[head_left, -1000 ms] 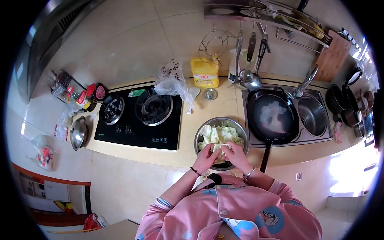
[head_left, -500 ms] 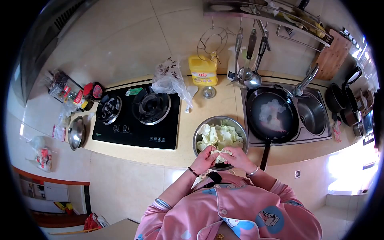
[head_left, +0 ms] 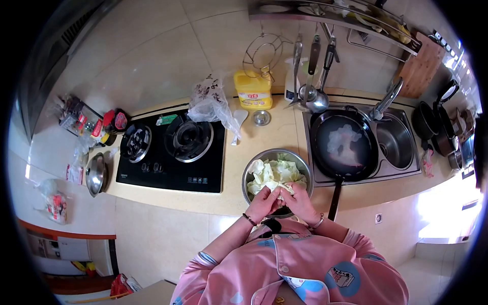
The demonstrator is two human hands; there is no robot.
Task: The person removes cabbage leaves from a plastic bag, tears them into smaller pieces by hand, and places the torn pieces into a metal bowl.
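A round metal bowl (head_left: 246, 175) stands at the counter's front edge with pale green cabbage pieces (head_left: 269, 170) in it. Over the bowl's near side, my left hand (head_left: 263, 202) and my right hand (head_left: 300, 202) are close together. Both have their fingers closed on one pale cabbage leaf (head_left: 285, 189), which shows between the fingertips. My hands cover the near part of the bowl.
Right of the bowl, a black frying pan (head_left: 343, 145) rests over the sink (head_left: 394, 145), its handle pointing toward me. On the left are a black gas stove (head_left: 203, 175) and a plastic bag (head_left: 211, 101). Behind stands a yellow jug (head_left: 252, 91); utensils (head_left: 313, 56) hang above.
My hands have shifted around the cabbage leaf, twisting and pulling at it, and stay over the bowl. The whole view has shifted slightly, with the counter objects now a little farther left.
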